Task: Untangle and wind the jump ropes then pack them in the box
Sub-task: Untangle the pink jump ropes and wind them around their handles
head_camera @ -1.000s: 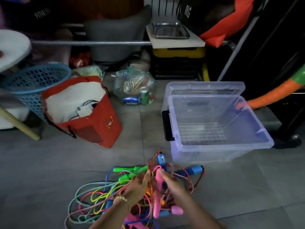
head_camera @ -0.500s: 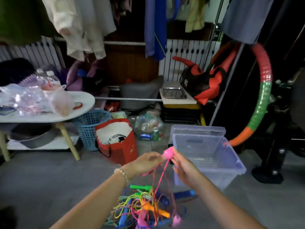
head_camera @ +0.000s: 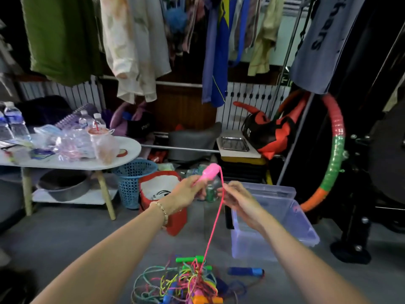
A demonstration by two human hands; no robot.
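Grey floor [head_camera: 65, 238] under hanging clothes [head_camera: 131, 51]: left hand [head_camera: 186, 191] had the pink handle [head_camera: 209, 172] pinched in its grip, lifted high above the tangle [head_camera: 186, 281] it lay in a second before. Right hand [head_camera: 238, 198] pinched its pink rope [head_camera: 213, 227] just below. Looked like one rope pulling free; box [head_camera: 274, 227] sat open nearby.

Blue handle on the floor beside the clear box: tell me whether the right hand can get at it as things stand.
Probably, once freed. The blue handle lies uncovered beside the tangle, but the right hand is raised and pinching the pink cord.
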